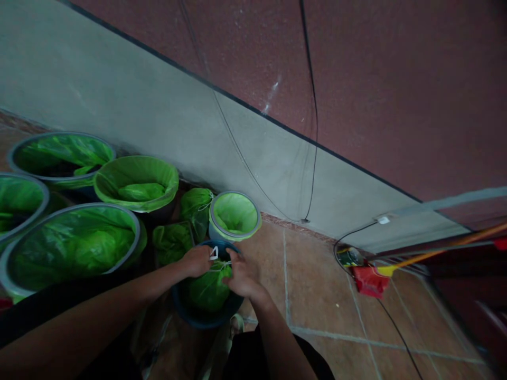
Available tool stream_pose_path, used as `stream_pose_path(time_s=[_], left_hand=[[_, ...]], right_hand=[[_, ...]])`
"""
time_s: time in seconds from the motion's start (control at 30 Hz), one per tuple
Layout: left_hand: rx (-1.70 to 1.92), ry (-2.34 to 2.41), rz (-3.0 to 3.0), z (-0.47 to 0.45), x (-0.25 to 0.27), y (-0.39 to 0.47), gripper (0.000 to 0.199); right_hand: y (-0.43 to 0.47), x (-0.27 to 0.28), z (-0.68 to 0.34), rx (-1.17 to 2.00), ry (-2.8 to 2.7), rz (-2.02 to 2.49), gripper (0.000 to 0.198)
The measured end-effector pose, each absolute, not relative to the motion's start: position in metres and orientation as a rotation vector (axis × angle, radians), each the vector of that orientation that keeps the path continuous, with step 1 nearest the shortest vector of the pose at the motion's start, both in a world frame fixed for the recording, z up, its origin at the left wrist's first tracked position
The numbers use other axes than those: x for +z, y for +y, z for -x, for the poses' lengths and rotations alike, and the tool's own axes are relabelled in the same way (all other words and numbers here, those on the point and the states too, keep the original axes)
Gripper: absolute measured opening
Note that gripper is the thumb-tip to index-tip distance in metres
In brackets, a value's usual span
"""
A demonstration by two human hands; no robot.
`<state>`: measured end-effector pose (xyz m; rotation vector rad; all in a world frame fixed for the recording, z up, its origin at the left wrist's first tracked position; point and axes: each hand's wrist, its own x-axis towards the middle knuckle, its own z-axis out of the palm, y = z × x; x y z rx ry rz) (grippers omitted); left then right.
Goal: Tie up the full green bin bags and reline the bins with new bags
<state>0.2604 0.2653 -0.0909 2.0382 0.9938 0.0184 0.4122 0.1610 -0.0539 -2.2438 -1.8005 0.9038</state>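
One left hand [198,262]: yours, pinching drawstring [214,257], green bag [209,292]'s 11 o'clock
Right hand [242,276]: its 2 o'clock, half-curled, hold unclear

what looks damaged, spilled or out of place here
A whitish smear marks the maroon wall, odd against its otherwise darker surface. A black cord also trails untidily across the floor tiles. No spill is evident.

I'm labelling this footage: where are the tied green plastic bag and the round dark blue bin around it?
Tied green plastic bag [209,290]: head view, bulging middle.
Round dark blue bin [204,322]: head view, near edge.
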Motion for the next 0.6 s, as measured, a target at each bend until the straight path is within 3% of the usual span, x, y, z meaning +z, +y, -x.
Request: stream_pose_path(time_s=[0.07,0.2,0.3,0.47,0.6], left_hand=[[-0.083,1.035,-2.108,-0.262,-0.085,0.263,0.010],[-0.021,1.032,-2.149,-0.264,-0.074,0.256,0.064],[0.200,0.910,-2.208,-0.266,-0.065,0.247,0.088],[0.265,0.623,-2.313,-0.263,-0.058,0.228,0.095],[-0.004,0.656,-2.292,-0.256,-0.077,0.218,0.075]], right_hand=[[0.159,-0.058,-0.406,0.959,-1.878,2.263,0.081],[0.160,-0.068,-0.398,0.979,-1.965,2.383,0.035],[0.163,-0.072,-0.401,0.957,-1.903,2.340,0.024],[0.164,-0.073,-0.409,0.960,-1.787,2.186,0.023],[0.164,-0.072,-0.412,1.048,-1.814,2.150,0.024]])
